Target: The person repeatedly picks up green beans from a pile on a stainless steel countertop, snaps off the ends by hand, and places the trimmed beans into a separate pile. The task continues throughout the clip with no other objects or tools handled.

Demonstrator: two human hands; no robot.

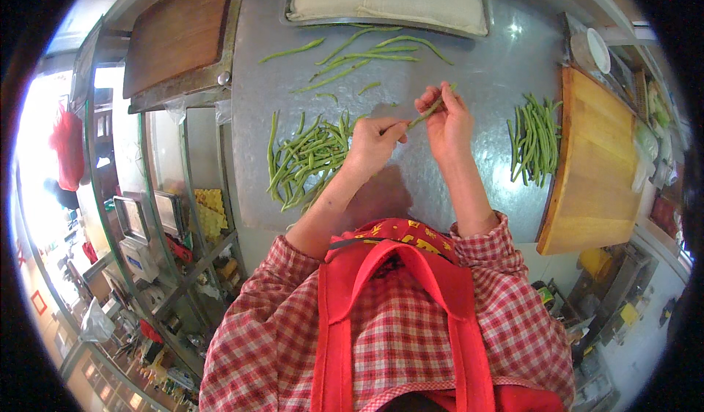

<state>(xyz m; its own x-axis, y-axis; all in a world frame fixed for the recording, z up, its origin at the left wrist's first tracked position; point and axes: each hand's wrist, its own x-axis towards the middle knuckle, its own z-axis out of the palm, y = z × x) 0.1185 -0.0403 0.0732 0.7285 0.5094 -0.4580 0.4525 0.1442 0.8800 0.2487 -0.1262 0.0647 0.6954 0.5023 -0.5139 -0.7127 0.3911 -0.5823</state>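
A single green bean (425,116) is stretched between my two hands above the metal worktop. My left hand (371,142) pinches its lower end between thumb and fingers. The fingers of my right hand (448,117) grip the bean near its upper end. Beside my left hand lies a loose heap of green beans (308,156), partly hidden by my left forearm. Several long beans (379,56) lie scattered beyond my hands, with short pieces (368,88) nearer. A neater pile of beans (534,139) rests to the right, all pointing roughly the same way.
A metal tray (385,25) with a pale cloth on it sits at the far edge of the worktop (484,192). On the right is a light wooden board (597,164), near a white bowl (598,50). A dark wooden board (179,32) stands at the far left, above metal shelving.
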